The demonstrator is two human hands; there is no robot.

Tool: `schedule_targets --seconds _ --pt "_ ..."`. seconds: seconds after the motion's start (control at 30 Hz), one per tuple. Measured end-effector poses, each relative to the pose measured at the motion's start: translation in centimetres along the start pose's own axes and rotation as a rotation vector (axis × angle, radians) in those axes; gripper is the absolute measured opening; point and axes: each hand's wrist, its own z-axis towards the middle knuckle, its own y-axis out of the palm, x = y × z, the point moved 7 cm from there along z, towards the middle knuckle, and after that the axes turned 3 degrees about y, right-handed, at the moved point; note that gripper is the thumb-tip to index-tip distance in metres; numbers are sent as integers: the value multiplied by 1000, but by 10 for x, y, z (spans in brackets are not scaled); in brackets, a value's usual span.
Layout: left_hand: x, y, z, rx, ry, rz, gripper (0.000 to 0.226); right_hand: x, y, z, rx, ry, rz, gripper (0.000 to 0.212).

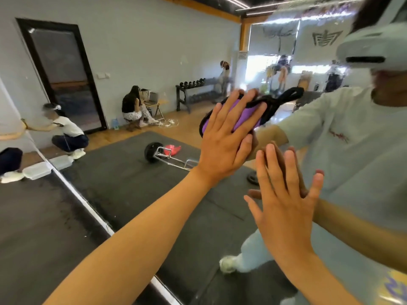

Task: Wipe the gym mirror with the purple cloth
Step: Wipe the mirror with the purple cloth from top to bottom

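The left hand (226, 142) lies flat against the mirror (136, 62), fingers straight and a little fanned, pressing the cloth (240, 116) onto the glass. The cloth is purple with a black edge; it sits under the fingers and palm, high on the mirror at about shoulder level of the reflected person, and a black loop of it sticks out past the fingertips to the upper right. The thumb rests along the cloth's lower edge. Nothing is curled round it: the cloth is held only by the flat press of the hand.

The right hand (286, 199) is lower and to the right, well apart from the cloth. Its fingers are spread wide and straight, its palm toward the glass, and its reflection meets it fingertip to fingertip, so it looks to be touching the mirror; it holds nothing.

In the glass I can see grey floor mats (123, 179), a barbell (167, 155) lying on them with something red beside it, a dumbbell rack (193, 91) by the far wall, a person seated on a stool and another crouched at the left by a dark door (63, 73).
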Motion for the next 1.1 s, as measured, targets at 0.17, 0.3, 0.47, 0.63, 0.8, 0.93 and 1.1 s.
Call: schedule_targets --seconds 0.17,0.3,0.47,0.63,0.8,0.93,1.1 --pt "-12 -6 -14 -40 52 -15 51 -19 3 3 -15 138 89 130" --pt "-41 -10 -31 -97 122 14 49 -43 9 12 -33 234 115 135" --pt "-78 -18 -43 -125 249 41 49 -80 18 33 -40 294 121 138" --pt "-145 -34 -59 -92 208 4 51 -111 28 51 -26 368 63 138" --pt "-224 -50 -89 -37 44 -30 51 -123 36 54 19 439 15 137" --pt "-272 -56 -123 -4 -144 -57 53 -123 40 49 19 454 -27 133" --pt "-268 -52 -133 37 -275 -34 52 -141 57 40 -40 324 -87 96"
